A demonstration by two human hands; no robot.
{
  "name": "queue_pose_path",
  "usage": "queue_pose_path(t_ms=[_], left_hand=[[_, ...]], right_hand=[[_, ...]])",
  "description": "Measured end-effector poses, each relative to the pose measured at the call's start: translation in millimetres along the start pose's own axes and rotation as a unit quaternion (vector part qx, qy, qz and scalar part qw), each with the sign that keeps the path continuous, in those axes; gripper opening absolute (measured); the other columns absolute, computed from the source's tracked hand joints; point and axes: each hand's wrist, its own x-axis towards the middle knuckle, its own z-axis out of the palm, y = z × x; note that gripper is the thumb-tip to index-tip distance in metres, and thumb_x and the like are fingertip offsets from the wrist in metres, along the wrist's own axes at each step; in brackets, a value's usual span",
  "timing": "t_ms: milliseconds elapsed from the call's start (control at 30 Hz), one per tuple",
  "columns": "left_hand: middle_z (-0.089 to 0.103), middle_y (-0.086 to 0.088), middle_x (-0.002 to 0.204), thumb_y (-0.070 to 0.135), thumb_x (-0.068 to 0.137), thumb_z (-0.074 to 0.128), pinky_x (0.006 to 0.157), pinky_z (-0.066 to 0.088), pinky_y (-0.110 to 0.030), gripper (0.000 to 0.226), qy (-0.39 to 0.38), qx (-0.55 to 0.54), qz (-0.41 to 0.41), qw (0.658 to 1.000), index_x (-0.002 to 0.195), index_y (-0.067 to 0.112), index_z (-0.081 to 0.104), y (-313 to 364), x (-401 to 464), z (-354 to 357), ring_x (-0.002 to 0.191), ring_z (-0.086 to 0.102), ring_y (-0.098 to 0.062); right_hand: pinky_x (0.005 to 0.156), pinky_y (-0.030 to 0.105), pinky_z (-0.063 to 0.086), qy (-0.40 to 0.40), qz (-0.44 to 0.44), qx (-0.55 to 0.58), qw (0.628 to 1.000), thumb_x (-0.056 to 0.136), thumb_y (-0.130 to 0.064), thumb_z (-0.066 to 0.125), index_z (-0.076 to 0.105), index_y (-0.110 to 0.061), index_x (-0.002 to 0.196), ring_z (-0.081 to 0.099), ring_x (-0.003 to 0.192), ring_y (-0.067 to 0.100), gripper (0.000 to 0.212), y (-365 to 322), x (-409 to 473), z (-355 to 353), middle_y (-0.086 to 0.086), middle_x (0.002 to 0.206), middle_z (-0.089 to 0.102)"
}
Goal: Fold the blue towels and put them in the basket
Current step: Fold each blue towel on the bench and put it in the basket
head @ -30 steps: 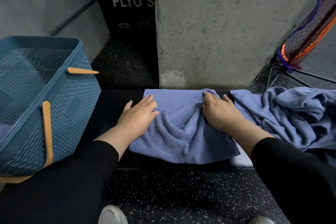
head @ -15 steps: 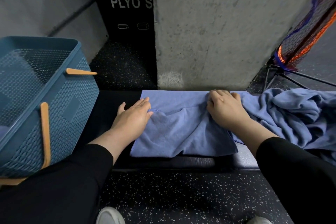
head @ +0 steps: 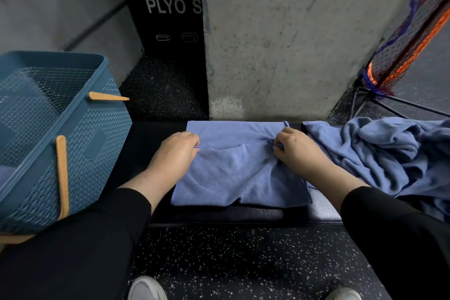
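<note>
Padded bench [head: 323, 207], soft wrinkled towel [head: 233, 173]

A low black padded counter [head: 265, 214] runs left to right in front of a concrete pillar. A partly folded blue towel [head: 233, 173] lies flat on its middle, reaching from the back edge almost to the front edge. Just to the right, a heap of crumpled blue towels [head: 389, 153] rests on the counter, its near corner touching the folded one. At the left end stands a blue plastic basket [head: 97, 134] with tan handles. The counter sits on a dark speckled floor [head: 243, 263].
</note>
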Motion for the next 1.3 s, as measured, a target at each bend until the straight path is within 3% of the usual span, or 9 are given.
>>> queue_pose_path(t_ms=[167,300,467,600,733,833,1067,1133,1300], left_hand=[[0.061,-0.003,0.088,0.01,0.092,0.061,0.065,0.04,-0.034,0.007,-0.046,-0.008,-0.012,0.999,0.085,0.01,0.06,3.9,-3.3,-7.2,0.08,0.055,-0.022],[0.062,0.002,0.087,0.014,0.089,0.061,0.064,0.041,-0.031,0.004,-0.135,0.009,-0.009,0.991,0.085,0.014,0.061,8.1,-16.9,-25.4,0.08,0.057,-0.019],[0.052,0.011,0.075,0.025,0.093,0.061,0.061,0.03,-0.026,0.005,-0.216,0.058,0.037,0.974,0.089,0.022,0.06,14.4,-44.5,-51.6,0.073,0.047,-0.011],[0.052,0.009,0.071,0.037,0.099,0.051,0.065,0.039,-0.034,0.013,-0.229,0.042,0.038,0.972,0.091,0.027,0.047,20.4,-59.3,-66.2,0.071,0.051,-0.017],[0.06,0.002,0.082,0.04,0.103,0.042,0.075,0.045,-0.04,0.018,-0.253,-0.024,-0.032,0.967,0.091,0.028,0.042,17.9,-58.2,-74.7,0.078,0.057,-0.02],[0.06,0.001,0.083,0.037,0.103,0.043,0.077,0.046,-0.039,0.019,-0.215,-0.109,-0.08,0.967,0.088,0.026,0.044,12.2,-52.4,-75.8,0.078,0.057,-0.02],[0.055,0.003,0.069,0.033,0.103,0.047,0.058,0.035,-0.035,0.014,0.064,-0.154,-0.147,0.975,0.093,0.022,0.047,7.9,-16.3,-68.4,0.066,0.054,-0.019],[0.057,0.001,0.074,0.032,0.103,0.047,0.062,0.04,-0.036,0.013,0.063,-0.143,-0.155,0.975,0.095,0.021,0.047,5.8,-6.7,-58.9,0.071,0.056,-0.022],[0.059,0.005,0.09,0.029,0.103,0.048,0.078,0.041,-0.039,0.012,-0.05,-0.051,-0.097,0.993,0.094,0.022,0.045,-0.6,1.9,-24.4,0.092,0.057,-0.027]], right_hand=[[0.067,0.042,0.05,-0.025,-0.005,0.022,0.999,0.084,-0.015,0.067,0.063,-0.009,0.076,0.059,0.077,0.029,0.011,-6.8,-11.9,-7.9,0.001,0.083,0.052],[0.066,0.034,0.042,-0.062,-0.019,0.031,0.997,0.084,-0.016,0.067,0.05,-0.02,0.072,0.059,0.077,0.026,0.021,-14.3,-26.3,-19.7,-0.002,0.077,0.05],[0.062,0.033,0.035,-0.138,-0.027,0.012,0.99,0.094,-0.027,0.057,0.046,-0.02,0.084,0.055,0.075,0.026,0.016,-29.4,-53.7,-40.1,0.0,0.076,0.057],[0.07,0.035,0.036,-0.154,-0.037,0.004,0.987,0.097,-0.027,0.05,0.049,-0.017,0.093,0.056,0.082,0.026,0.01,-38.9,-75.6,-56.3,0.002,0.086,0.063],[0.07,0.034,0.042,-0.072,0.003,0.195,0.978,0.099,-0.017,0.047,0.048,-0.02,0.086,0.049,0.07,0.013,0.013,-40.3,-84.2,-68.3,-0.003,0.074,0.055],[0.068,0.032,0.04,-0.006,0.044,0.26,0.965,0.101,-0.017,0.046,0.048,-0.019,0.084,0.041,0.066,0.009,0.017,-43.2,-74.3,-70.9,-0.002,0.07,0.049],[0.052,0.017,0.035,0.044,0.091,0.211,0.972,0.101,-0.031,0.047,0.043,-0.027,0.083,0.049,0.056,0.003,0.02,-45.8,-23.5,-56.9,-0.005,0.068,0.06],[0.058,0.025,0.038,0.015,0.077,0.176,0.981,0.101,-0.032,0.048,0.046,-0.027,0.088,0.057,0.067,0.01,0.014,-46.0,-11.1,-47.9,-0.004,0.074,0.064],[0.071,0.036,0.047,-0.094,0.048,0.108,0.989,0.099,-0.027,0.05,0.053,-0.021,0.097,0.062,0.081,0.027,0.007,-48.8,-1.9,-20.9,0.003,0.086,0.069]])
